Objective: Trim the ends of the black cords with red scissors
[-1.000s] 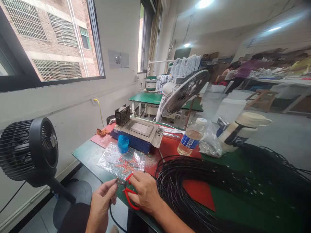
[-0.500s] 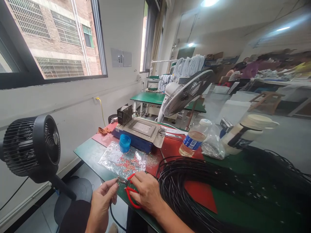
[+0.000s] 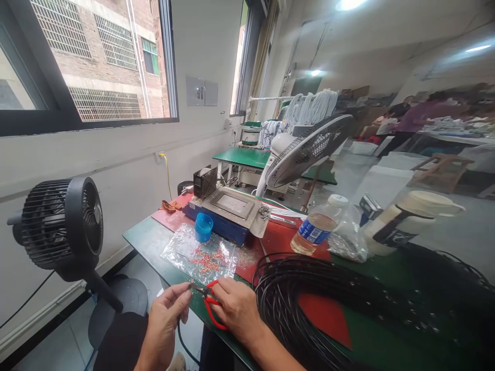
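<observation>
At the near edge of the green table (image 3: 147,239), my right hand (image 3: 236,308) grips red-handled pliers (image 3: 211,304). The pliers' jaws point left toward my left hand (image 3: 167,317). My left hand pinches the end of a thin black cable (image 3: 181,337) at the jaws; the cable drops below the table edge. Just beyond my hands lies a clear plastic sheet (image 3: 181,252) strewn with small red terminals (image 3: 207,260). A big coil of black cable (image 3: 348,304) lies right of my right hand.
A black desk fan (image 3: 62,224) stands at left. A blue cup (image 3: 203,226), a grey-and-blue heating unit (image 3: 232,208), a water bottle (image 3: 317,232), a bag of metal parts (image 3: 348,242) and a white jug (image 3: 406,216) sit behind. A floor fan (image 3: 305,149) and people are farther back.
The view has shifted slightly, so everything sits a bit further right and up. My hands stay together on the pliers and cable end at the table edge.
</observation>
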Motion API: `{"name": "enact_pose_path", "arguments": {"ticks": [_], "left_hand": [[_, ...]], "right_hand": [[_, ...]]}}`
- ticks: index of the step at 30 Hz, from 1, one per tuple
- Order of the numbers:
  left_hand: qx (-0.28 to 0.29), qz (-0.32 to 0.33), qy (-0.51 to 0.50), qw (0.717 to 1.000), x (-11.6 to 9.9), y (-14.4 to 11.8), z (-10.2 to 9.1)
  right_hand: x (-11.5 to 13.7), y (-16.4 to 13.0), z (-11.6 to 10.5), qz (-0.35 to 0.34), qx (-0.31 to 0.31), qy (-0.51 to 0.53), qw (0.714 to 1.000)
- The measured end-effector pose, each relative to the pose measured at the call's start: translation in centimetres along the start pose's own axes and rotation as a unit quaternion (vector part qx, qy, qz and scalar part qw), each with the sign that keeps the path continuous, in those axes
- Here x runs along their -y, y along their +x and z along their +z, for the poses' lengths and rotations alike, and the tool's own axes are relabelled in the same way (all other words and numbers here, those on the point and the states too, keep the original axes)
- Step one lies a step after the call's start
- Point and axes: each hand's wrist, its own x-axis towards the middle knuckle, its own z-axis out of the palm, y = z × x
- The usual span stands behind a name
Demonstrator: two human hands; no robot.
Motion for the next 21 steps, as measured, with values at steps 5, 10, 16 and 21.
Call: {"name": "enact_pose_path", "arguments": {"ticks": [5, 10, 16, 21], "left_hand": [[0.003, 0.023, 0.027, 0.999, -0.1, -0.2, -0.1], [0.001, 0.001, -0.005, 1.000, -0.1, 0.0, 0.0], [0.007, -0.046, -0.034, 0.998, 0.3, 0.0, 1.0], [0.043, -0.056, 0.008, 0.997, 1.5, -0.2, 2.2]], "right_hand": [[0.2, -0.1, 0.1, -0.005, -0.018, -0.012, 1.000], [0.1, -0.3, 0.5, 0.061, 0.018, 0.079, 0.995], [-0.9, 0.4, 0.6, 0.337, 0.115, 0.445, 0.822], [-1.0, 1.0, 0.0, 0.395, 0.132, 0.634, 0.652]]}}
